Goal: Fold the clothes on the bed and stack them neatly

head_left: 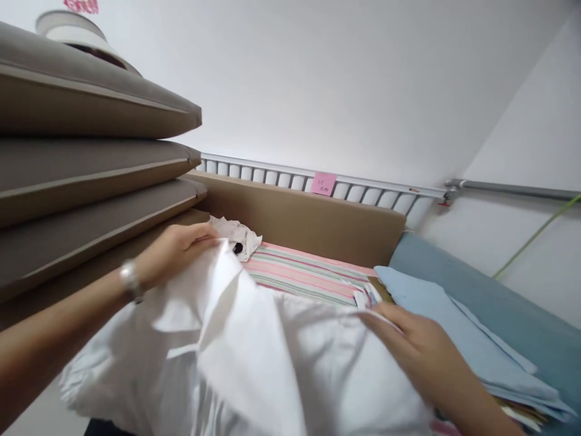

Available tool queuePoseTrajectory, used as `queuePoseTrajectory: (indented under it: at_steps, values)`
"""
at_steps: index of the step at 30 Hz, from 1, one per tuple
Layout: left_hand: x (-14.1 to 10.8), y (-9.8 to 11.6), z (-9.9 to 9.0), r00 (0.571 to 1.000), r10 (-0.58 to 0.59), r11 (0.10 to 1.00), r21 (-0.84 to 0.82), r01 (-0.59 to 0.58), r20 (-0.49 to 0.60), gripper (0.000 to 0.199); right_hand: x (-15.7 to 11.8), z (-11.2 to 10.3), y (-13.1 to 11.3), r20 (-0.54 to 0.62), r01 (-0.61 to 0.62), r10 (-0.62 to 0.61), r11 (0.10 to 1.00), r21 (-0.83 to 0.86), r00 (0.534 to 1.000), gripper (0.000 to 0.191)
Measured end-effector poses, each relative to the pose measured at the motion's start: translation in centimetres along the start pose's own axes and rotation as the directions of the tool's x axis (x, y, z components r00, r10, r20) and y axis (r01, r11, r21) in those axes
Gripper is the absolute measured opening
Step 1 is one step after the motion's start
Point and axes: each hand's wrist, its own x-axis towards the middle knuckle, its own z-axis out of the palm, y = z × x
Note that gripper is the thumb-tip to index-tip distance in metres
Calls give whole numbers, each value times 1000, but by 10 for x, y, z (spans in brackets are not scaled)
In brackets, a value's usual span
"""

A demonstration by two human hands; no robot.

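A white shirt (254, 363) with loose folds, a narrow strip and what looks like a gathered cuff hangs between my two hands in the lower middle of the head view. My left hand (175, 254), with a silver band at the wrist, pinches its upper edge at the left. On the right, my right hand (417, 339) has the fabric's edge between thumb and fingers. Just beyond my left hand lies a crumpled off-white cloth (238, 233) with a dark spot on it. The garment's lower part runs out of view, and some of it is blurred.
Thick grey-brown cushions (91, 163) are stacked at the left, with a pale hat (72, 30) on top. A striped sheet (308, 269) lies before a brown padded panel (299, 212). Folded light blue cloth (436, 309) rests at right. A pink note (324, 183) hangs on the radiator (258, 172).
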Motion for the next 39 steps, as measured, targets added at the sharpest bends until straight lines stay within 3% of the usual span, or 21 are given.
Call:
queuePoseTrajectory:
  at_steps: [2, 4, 5, 7, 9, 11, 12, 14, 15, 17, 19, 21, 25, 28, 32, 36, 39]
  values:
    - [57, -21, 48, 998, -40, 999, -22, 41, 54, 26, 66, 13, 22, 38, 90, -83, 967, -238, 996, 46]
    - [109, -44, 98, 957, -290, 957, -22, 290, 17, 18, 131, 26, 48, -32, 14, -30, 902, -431, 999, 43]
    - [127, -56, 120, 935, -353, 935, -29, 353, 6, 26, 157, 35, 61, -64, -34, 4, 881, -472, 998, 37]
    - [136, -79, 156, 899, -438, 898, -49, 437, -14, 40, 182, 59, 86, -162, -89, 26, 913, -398, 986, 45]
    - [108, -98, 180, 870, -493, 867, -83, 491, -11, 44, 166, 92, 112, -140, -13, -20, 972, -233, 990, 51]
    - [50, -115, 197, 833, -553, 826, -122, 551, 19, 42, 118, 127, 142, -34, 65, -68, 995, -81, 997, 50]
    - [14, -123, 204, 799, -599, 787, -143, 600, 54, 38, 87, 143, 160, 15, 10, -10, 1000, -3, 1000, 47]
    - [-58, -134, 215, 685, -720, 665, -174, 727, 110, 27, 26, 166, 196, 117, -249, 231, 952, 178, 966, 44]
    - [-90, -138, 219, 620, -774, 595, -187, 782, 130, 22, 0, 172, 212, 150, -382, 354, 884, 270, 923, 45]
    - [-140, -138, 226, 498, -848, 461, -211, 862, 180, 18, -36, 174, 238, 220, -587, 556, 661, 467, 802, 52]
    - [-168, -132, 230, 408, -883, 357, -231, 905, 233, 18, -53, 167, 251, 329, -678, 640, 429, 596, 694, 59]
    - [-179, -123, 234, 358, -891, 296, -239, 925, 279, 16, -56, 160, 252, 430, -722, 648, 279, 633, 628, 61]
    - [-181, -109, 245, 312, -884, 239, -237, 942, 348, 16, -58, 162, 235, 574, -798, 609, 175, 576, 548, 52]
    - [-189, -103, 251, 302, -861, 201, -273, 941, 408, 20, -66, 170, 218, 698, -818, 458, 130, 560, 550, 48]
    - [-204, -98, 249, 356, -858, 210, -379, 901, 371, 29, -77, 167, 205, 745, -803, 328, 82, 590, 581, 48]
    - [-206, -106, 230, 430, -862, 286, -444, 849, 268, 35, -86, 148, 209, 681, -756, 350, 154, 636, 644, 48]
    - [-208, -113, 220, 443, -858, 326, -393, 860, 258, 29, -94, 141, 217, 702, -773, 325, 221, 595, 634, 47]
